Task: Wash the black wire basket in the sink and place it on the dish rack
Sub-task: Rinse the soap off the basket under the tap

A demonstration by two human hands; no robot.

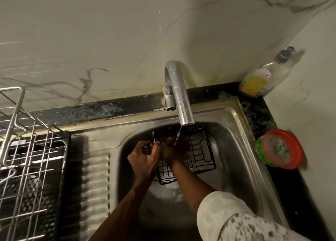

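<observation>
The black wire basket [201, 155] is tilted in the steel sink [241, 160], under the chrome tap [179, 95]. A thin stream of water falls from the spout onto it. My left hand [143, 159] grips the basket's left rim with curled fingers. My right hand [174, 152] reaches inside the basket, right under the water; its fingers are dark and I cannot make out how they lie. The steel dish rack [31, 160] stands at the left on a black tray.
A ribbed steel drainboard [95, 182] lies between rack and basin. A soap pump bottle [261, 79] with yellow liquid stands in the back right corner. A red and green tub [281, 150] with foamy contents sits on the black counter right of the sink.
</observation>
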